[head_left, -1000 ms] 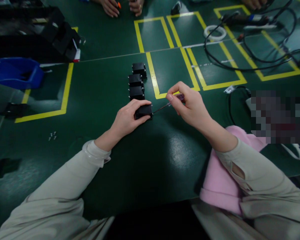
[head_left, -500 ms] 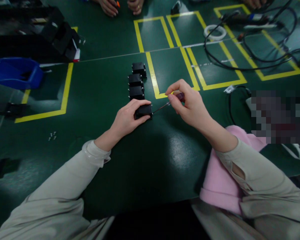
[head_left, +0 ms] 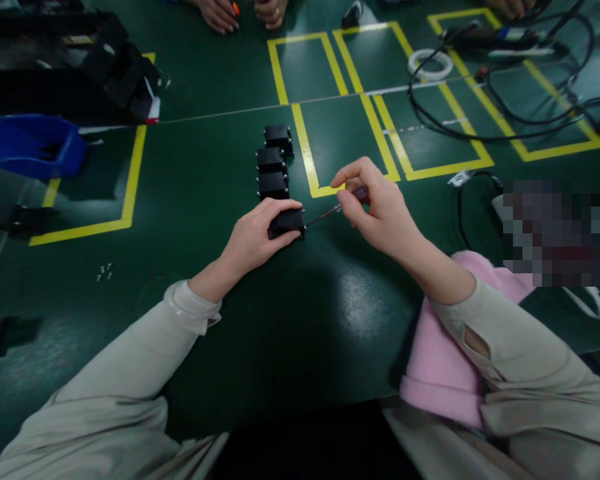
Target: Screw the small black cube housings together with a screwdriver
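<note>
Near the middle of the green table, my left hand (head_left: 253,239) grips a small black block (head_left: 289,221) between thumb and fingers. My right hand (head_left: 373,203) holds a screwdriver (head_left: 361,194) by its dark handle. The thin shaft slants down to the left, and its tip meets a screw on the block's right side. Just beyond the held block, more black blocks stand in a row: a near one (head_left: 273,184), a middle one (head_left: 270,159) and a far one (head_left: 278,137). Small screws show at their sides.
Several loose screws (head_left: 105,272) lie at the left. A blue bin (head_left: 33,145) and black racks (head_left: 65,87) stand at the far left. Black cables (head_left: 450,130), a white ring (head_left: 414,64) and pink cloth (head_left: 443,360) are at the right. Another person's hands (head_left: 220,15) rest across the table.
</note>
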### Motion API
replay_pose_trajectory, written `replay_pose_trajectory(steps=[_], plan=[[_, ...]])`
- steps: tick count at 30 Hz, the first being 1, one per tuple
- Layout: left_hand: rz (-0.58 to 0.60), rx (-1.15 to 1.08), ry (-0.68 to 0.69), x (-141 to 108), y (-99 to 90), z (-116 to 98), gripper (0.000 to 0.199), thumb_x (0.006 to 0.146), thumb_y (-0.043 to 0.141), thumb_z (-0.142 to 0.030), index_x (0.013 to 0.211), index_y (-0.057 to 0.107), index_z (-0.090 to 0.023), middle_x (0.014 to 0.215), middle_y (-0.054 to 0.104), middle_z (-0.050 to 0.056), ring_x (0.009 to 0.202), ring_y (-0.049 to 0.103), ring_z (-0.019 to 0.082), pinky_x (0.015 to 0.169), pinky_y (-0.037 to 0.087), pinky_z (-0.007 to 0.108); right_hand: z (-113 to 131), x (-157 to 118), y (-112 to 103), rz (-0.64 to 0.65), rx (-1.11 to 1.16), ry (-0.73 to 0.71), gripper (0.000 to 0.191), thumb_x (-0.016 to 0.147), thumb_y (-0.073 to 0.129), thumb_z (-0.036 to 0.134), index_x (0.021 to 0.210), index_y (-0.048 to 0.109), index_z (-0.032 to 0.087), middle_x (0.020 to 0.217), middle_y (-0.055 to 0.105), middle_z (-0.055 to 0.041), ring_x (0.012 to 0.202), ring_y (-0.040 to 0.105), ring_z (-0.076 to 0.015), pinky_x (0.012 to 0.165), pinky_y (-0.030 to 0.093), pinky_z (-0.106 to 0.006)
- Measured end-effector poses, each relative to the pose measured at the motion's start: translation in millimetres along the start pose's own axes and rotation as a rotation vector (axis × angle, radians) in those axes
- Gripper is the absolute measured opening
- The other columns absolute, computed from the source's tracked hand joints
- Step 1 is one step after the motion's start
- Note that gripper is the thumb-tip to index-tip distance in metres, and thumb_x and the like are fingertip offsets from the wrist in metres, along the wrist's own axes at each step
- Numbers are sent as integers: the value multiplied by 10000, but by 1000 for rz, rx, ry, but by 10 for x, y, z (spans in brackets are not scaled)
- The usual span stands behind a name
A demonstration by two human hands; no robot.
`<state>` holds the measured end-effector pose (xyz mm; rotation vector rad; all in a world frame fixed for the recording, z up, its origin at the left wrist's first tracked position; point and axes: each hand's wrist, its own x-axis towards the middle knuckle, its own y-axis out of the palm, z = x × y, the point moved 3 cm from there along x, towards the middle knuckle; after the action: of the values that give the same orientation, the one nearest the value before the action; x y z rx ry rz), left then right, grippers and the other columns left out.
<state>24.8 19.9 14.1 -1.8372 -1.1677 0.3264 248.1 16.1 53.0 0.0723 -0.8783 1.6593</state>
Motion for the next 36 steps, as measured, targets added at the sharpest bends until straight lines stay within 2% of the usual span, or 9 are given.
replay_pose_trajectory(steps=[5, 10, 13, 16, 21, 27, 33, 36], plan=[[0, 4, -8, -6, -1, 2, 439, 912, 669, -331, 1327, 595, -211, 1265, 658, 60, 1159, 641, 236, 997, 493, 351, -19, 6, 5, 18, -4, 14, 134, 987, 539, 324, 920, 537, 208, 663, 502, 77, 503, 482, -46, 539, 366, -240], [-2, 3, 2, -5, -7, -2, 435, 914, 670, -317, 1327, 594, -205, 1266, 658, 61, 1161, 641, 232, 997, 492, 344, 7, 1, 2, 13, -5, -4, 52, 965, 506, 210, 1004, 538, 202, 664, 488, 82, 507, 487, -52, 552, 378, -240], [-2, 3, -5, -1, -5, -8, 432, 913, 669, -324, 1323, 596, -210, 1259, 659, 59, 1157, 642, 234, 995, 495, 349, 17, 1, -2, 17, -7, -3, 67, 978, 519, 255, 974, 547, 194, 679, 509, 75, 514, 495, -46, 560, 380, -236], [-3, 0, -7, 0, -5, -11, 435, 914, 668, -326, 1327, 594, -213, 1271, 657, 58, 1164, 640, 234, 1002, 494, 352, 13, 3, -3, 27, -12, -4, 167, 989, 538, 337, 913, 547, 189, 719, 550, 60, 515, 501, -37, 561, 383, -236], [0, -2, -6, -6, -11, 0, 439, 913, 667, -326, 1330, 593, -211, 1271, 655, 65, 1167, 640, 237, 1000, 495, 356, 14, 3, -4, 40, -8, 15, 84, 989, 480, 245, 1039, 532, 202, 680, 505, 72, 530, 507, -68, 590, 405, -254], [11, -1, -28, 0, -14, -8, 438, 915, 657, -344, 1330, 590, -221, 1281, 656, 67, 1177, 636, 245, 1017, 494, 372, 8, 7, -4, 27, -23, 44, 196, 1002, 513, 396, 928, 531, 215, 707, 544, 56, 527, 494, -63, 565, 379, -256], [11, -8, -28, 1, -10, -1, 443, 912, 663, -341, 1332, 590, -220, 1274, 653, 65, 1165, 637, 244, 1003, 492, 364, 22, 3, -9, 39, -16, 38, 120, 1000, 469, 299, 1065, 524, 215, 687, 519, 64, 527, 494, -83, 588, 412, -273], [7, -16, -30, 0, -11, 10, 443, 905, 675, -336, 1325, 596, -219, 1264, 658, 60, 1155, 639, 239, 996, 491, 355, 14, 7, -11, 40, -22, 31, 100, 991, 488, 300, 1007, 534, 212, 701, 529, 58, 527, 505, -76, 576, 400, -265]])
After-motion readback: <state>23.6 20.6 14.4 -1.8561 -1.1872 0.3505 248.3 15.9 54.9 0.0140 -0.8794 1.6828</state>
